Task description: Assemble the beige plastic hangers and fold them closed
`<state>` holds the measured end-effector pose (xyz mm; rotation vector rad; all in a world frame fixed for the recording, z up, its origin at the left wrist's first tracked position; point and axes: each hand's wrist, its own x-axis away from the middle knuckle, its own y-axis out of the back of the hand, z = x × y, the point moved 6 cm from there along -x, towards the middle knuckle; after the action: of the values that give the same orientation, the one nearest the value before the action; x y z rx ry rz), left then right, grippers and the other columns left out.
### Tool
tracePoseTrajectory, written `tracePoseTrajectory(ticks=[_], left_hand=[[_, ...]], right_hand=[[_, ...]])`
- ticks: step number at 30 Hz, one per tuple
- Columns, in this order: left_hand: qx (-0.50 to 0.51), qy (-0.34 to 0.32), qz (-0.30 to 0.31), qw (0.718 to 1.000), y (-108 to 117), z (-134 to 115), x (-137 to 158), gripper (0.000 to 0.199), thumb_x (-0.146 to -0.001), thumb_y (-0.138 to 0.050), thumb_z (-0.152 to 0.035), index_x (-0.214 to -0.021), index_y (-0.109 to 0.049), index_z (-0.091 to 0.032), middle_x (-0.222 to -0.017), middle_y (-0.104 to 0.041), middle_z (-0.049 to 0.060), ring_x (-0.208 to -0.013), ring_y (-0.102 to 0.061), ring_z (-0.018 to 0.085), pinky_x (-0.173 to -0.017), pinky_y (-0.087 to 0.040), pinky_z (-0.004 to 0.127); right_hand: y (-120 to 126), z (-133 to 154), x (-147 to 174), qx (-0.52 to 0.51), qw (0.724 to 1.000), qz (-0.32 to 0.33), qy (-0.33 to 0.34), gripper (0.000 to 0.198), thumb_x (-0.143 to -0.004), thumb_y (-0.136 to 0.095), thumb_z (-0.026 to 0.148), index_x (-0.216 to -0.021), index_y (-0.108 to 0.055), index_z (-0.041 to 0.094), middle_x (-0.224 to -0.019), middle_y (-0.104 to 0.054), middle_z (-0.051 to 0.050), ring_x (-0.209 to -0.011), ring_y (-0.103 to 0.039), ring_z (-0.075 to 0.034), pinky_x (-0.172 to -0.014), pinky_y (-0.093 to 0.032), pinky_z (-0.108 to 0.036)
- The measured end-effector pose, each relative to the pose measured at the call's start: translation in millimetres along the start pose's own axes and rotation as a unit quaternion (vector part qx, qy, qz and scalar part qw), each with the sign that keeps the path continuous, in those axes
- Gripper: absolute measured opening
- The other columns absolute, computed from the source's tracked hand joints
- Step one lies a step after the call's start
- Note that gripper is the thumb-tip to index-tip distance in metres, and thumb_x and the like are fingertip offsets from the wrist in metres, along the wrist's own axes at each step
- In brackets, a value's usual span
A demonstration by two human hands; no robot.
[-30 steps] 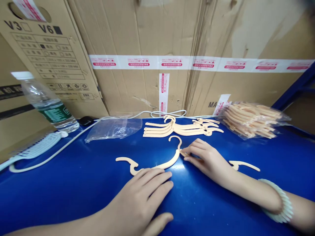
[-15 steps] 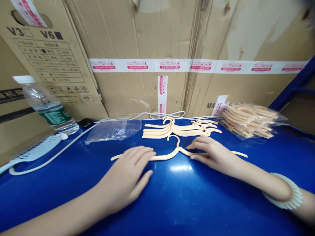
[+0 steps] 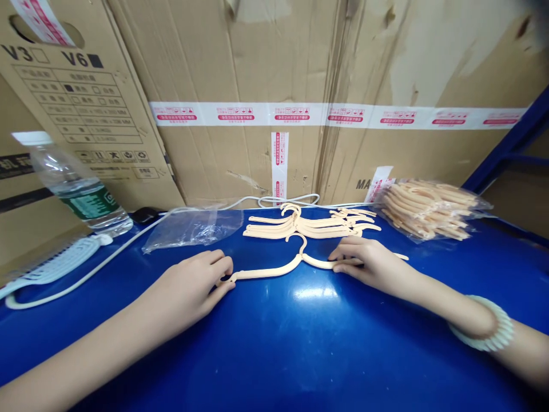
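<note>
left fingers and right fingers closed on hanger, more hangers just behind, room in front

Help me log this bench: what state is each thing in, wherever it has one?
Hanger: arms spread, gripped in both hands.
Left hand: pinching one arm near its end.
Right hand: pinching the other arm.
Other hangers: lying close together, arms spread.
Packed hangers: wrapped, in a pile.
Bottle: capped, partly filled.
Plastic bag: lying flattened.
Back box: taped across.
</note>
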<state>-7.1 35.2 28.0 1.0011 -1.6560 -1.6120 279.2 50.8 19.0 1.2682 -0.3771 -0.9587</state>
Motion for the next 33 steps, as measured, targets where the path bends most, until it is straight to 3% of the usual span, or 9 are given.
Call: tracePoseTrajectory(ticks=[3, 5, 9, 13, 17, 21, 26, 29, 33], left_hand=[[-0.027, -0.002, -0.014, 1.0, 0, 0, 0, 0.025, -0.092, -0.043, -0.033, -0.087, -0.063, -0.019, -0.086, -0.064, 0.009, -0.076, -0.064, 0.027, -0.065, -0.051, 0.038], [-0.041, -0.024, -0.056, 0.997, 1, -10, 2, 0.025, -0.092, -0.044, -0.03, -0.095, -0.065, -0.018, -0.096, -0.066, 0.012, -0.085, -0.065, 0.03, -0.072, -0.053, 0.043], [-0.007, -0.139, -0.163, 0.977, 4, -53, 14, 0.026, -0.092, -0.048, -0.026, -0.112, -0.063, -0.019, -0.117, -0.067, 0.012, -0.106, -0.063, 0.03, -0.09, -0.053, 0.044], [0.05, -0.226, -0.099, 0.968, -8, -83, 25, 0.036, -0.09, -0.056, -0.03, -0.125, -0.058, -0.024, -0.131, -0.063, 0.008, -0.116, -0.061, 0.028, -0.096, -0.054, 0.036], [0.076, -0.228, -0.056, 0.969, -12, -82, 25, 0.036, -0.091, -0.054, -0.026, -0.127, -0.057, -0.026, -0.133, -0.061, 0.005, -0.12, -0.059, 0.028, -0.098, -0.053, 0.039], [0.081, -0.232, -0.044, 0.968, -13, -79, 22, 0.038, -0.092, -0.052, -0.023, -0.129, -0.056, -0.026, -0.135, -0.06, 0.006, -0.122, -0.057, 0.029, -0.101, -0.051, 0.042], [0.099, -0.233, -0.034, 0.967, -15, -79, 23, 0.04, -0.091, -0.053, -0.022, -0.13, -0.056, -0.026, -0.136, -0.059, 0.007, -0.123, -0.055, 0.029, -0.103, -0.049, 0.042], [0.124, -0.22, -0.045, 0.966, -17, -78, 24, 0.04, -0.091, -0.053, -0.022, -0.13, -0.056, -0.027, -0.135, -0.059, 0.006, -0.124, -0.054, 0.029, -0.104, -0.047, 0.042], [0.144, -0.207, -0.052, 0.966, -22, -77, 26, 0.04, -0.091, -0.051, -0.02, -0.13, -0.055, -0.027, -0.136, -0.058, 0.005, -0.126, -0.052, 0.029, -0.106, -0.044, 0.043]], right_hand=[[-1, 2, 0, -0.013, 1.0, -0.027, 0.006, 0.008, -0.089, -0.062, 0.019, -0.091, -0.069, 0.018, -0.09, -0.068, -0.008, -0.083, -0.064, -0.02, -0.075, -0.051, -0.032], [-1, 3, -1, -0.017, 0.999, -0.038, 0.003, 0.007, -0.088, -0.062, 0.017, -0.088, -0.069, 0.018, -0.088, -0.067, -0.007, -0.084, -0.064, -0.02, -0.074, -0.051, -0.031], [0, 5, -1, -0.025, 0.999, -0.042, 0.002, 0.005, -0.087, -0.064, 0.018, -0.088, -0.069, 0.018, -0.088, -0.067, -0.007, -0.083, -0.065, -0.02, -0.073, -0.051, -0.03], [9, 2, -2, -0.012, 0.998, -0.058, -0.01, 0.01, -0.089, -0.062, 0.023, -0.092, -0.069, 0.017, -0.09, -0.069, -0.008, -0.084, -0.065, -0.02, -0.074, -0.051, -0.031], [36, -13, -1, 0.011, 0.992, -0.118, -0.033, 0.019, -0.092, -0.054, 0.028, -0.089, -0.069, 0.017, -0.088, -0.071, -0.008, -0.079, -0.064, -0.02, -0.072, -0.05, -0.032], [66, -44, 8, 0.044, 0.971, -0.202, -0.119, 0.025, -0.091, -0.052, 0.036, -0.085, -0.069, 0.017, -0.083, -0.072, -0.007, -0.073, -0.065, -0.021, -0.065, -0.048, -0.032], [81, -77, 19, 0.04, 0.948, -0.252, -0.192, 0.028, -0.087, -0.055, 0.04, -0.081, -0.071, 0.017, -0.078, -0.072, -0.007, -0.064, -0.063, -0.02, -0.061, -0.048, -0.033], [78, -78, 17, 0.029, 0.96, -0.215, -0.179, 0.028, -0.086, -0.056, 0.041, -0.082, -0.071, 0.018, -0.079, -0.072, -0.007, -0.065, -0.063, -0.021, -0.06, -0.048, -0.034], [53, -55, 7, -0.029, 0.996, -0.031, -0.076, 0.027, -0.086, -0.06, 0.043, -0.091, -0.071, 0.019, -0.087, -0.073, -0.006, -0.077, -0.065, -0.021, -0.067, -0.049, -0.033]])
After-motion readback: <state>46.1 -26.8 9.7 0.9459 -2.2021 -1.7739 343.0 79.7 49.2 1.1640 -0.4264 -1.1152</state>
